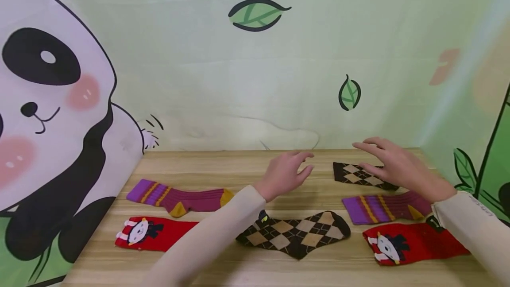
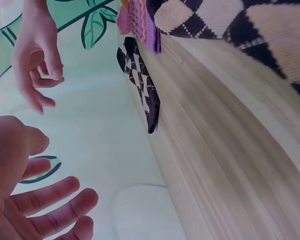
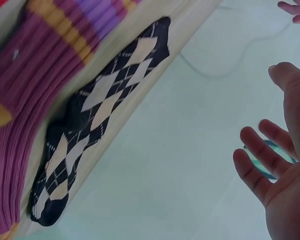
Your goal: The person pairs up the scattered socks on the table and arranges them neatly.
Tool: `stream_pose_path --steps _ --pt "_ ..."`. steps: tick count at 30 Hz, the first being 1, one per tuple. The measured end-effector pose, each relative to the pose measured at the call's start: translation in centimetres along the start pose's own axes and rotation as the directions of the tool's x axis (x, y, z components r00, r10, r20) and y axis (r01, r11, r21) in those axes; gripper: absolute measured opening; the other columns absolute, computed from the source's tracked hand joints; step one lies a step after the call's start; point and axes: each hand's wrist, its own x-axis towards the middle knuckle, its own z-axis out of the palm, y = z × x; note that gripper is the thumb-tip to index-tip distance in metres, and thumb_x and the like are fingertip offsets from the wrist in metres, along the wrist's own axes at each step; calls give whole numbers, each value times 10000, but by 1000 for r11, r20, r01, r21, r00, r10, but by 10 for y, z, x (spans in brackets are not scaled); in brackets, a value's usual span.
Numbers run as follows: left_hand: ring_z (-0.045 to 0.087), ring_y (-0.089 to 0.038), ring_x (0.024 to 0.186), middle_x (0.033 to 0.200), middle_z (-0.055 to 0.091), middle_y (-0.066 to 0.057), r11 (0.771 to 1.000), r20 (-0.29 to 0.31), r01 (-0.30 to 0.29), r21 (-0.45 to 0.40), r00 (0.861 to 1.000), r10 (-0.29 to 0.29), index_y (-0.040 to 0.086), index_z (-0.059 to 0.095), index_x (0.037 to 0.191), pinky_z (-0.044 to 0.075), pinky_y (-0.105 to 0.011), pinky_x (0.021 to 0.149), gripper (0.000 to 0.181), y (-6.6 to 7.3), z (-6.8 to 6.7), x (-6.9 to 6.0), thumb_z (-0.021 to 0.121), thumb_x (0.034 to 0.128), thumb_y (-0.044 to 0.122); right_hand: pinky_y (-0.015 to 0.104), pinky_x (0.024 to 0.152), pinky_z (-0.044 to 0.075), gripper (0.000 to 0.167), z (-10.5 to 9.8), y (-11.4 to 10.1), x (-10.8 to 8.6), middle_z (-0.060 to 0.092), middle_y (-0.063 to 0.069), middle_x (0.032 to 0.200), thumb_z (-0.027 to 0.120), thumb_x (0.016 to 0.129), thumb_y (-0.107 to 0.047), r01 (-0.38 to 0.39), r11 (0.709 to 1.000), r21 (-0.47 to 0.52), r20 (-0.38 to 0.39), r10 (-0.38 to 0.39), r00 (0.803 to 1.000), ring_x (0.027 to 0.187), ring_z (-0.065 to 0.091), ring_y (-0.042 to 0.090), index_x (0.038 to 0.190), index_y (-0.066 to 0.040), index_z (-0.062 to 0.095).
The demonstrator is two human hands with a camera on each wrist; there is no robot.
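Note:
My left hand (image 1: 282, 175) hovers over the middle of the table, fingers loosely bent and holding nothing. Below and nearer me lies an argyle sock (image 1: 296, 234) in black, tan and brown. My right hand (image 1: 404, 169) is also raised with empty, spread fingers, partly covering a second argyle sock (image 1: 350, 173) at the back right. That sock lies flat in the right wrist view. Under the right wrist is a purple and maroon striped sock (image 1: 370, 209). In front of it lies a red sock (image 1: 418, 242) with a white animal face, partly hidden by the sleeve.
On the left side lie another purple and maroon sock (image 1: 195, 199) and another red sock (image 1: 161, 233), the latter partly behind my left sleeve. The wooden table (image 1: 239, 167) meets a pale green backdrop (image 1: 199, 79) at the back, with a printed panda on the left.

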Motion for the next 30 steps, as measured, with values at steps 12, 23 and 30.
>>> stream_pose_path --steps 12,23,30 --pt "527 -88 603 1252 656 -73 998 -6 54 12 999 -54 225 437 1544 400 -190 442 544 7 27 36 594 1042 369 532 625 585 910 4 34 0 451 222 1481 909 772 -244 -117 992 -56 -8 116 993 1128 544 439 1558 -248 449" --pt "566 -134 682 1377 603 -124 994 71 108 -34 992 -106 295 270 1626 428 -216 456 690 18 58 62 584 1031 443 611 577 557 1006 7 63 -16 317 264 1580 919 759 -237 -242 968 -60 20 244 970 1173 489 576 1599 -269 367" --pt "647 -260 1105 1539 443 -136 988 141 146 40 978 -151 352 259 1625 525 -299 657 713 25 78 74 552 1010 564 604 540 545 1064 11 78 -25 259 265 1617 932 739 -285 -270 960 -69 -3 270 963 1195 471 620 1614 -282 325"
